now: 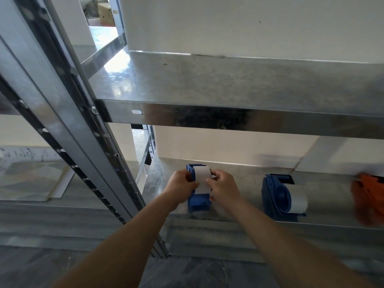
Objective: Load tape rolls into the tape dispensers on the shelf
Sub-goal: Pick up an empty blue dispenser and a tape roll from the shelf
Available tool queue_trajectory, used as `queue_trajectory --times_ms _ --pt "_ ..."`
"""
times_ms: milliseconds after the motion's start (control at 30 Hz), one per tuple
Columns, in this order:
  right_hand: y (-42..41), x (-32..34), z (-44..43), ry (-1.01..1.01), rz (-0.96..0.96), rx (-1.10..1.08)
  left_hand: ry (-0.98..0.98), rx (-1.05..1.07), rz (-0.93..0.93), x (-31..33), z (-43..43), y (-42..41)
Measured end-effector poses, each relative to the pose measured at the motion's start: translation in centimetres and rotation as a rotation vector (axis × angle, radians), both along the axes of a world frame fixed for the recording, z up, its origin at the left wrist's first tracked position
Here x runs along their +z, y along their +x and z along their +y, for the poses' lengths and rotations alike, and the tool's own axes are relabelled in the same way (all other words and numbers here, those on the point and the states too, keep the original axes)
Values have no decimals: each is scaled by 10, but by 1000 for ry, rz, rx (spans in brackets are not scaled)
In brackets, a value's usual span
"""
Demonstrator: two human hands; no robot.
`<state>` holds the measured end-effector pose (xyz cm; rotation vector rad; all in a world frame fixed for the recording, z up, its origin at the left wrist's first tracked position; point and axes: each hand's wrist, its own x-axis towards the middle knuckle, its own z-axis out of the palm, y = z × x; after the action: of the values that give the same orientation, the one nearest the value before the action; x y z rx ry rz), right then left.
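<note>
- The left hand point(180, 183) and right hand point(223, 185) pinch the white tape roll point(202, 179) from either side, likely to seat it squarely.
- The roll sits in the blue dispenser point(198, 202) on the lower shelf point(239, 183).
- Right of that dispenser, a second dispenser point(278, 196) already holds its roll.

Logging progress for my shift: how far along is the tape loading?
Done: the right tape dispenser carries a white roll. In hand: the left hand and right hand grip a second white roll at the left tape dispenser, apparently not yet seated. Left: finishing that one; the blurred orange thing at the far right cannot be identified.
</note>
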<state>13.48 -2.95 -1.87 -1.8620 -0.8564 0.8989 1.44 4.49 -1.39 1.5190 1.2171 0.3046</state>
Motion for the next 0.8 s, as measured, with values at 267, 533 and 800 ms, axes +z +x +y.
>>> queue_trajectory --times_ms 267,533,800 --pt "-5 -8 4 -46 -123 39 -57 15 -31 1 7 -10" --pt "1 -11 4 -44 -169 7 -33 -8 8 -1 6 -7" --pt "8 -8 2 -55 -171 -41 59 -19 87 -4 8 -9"
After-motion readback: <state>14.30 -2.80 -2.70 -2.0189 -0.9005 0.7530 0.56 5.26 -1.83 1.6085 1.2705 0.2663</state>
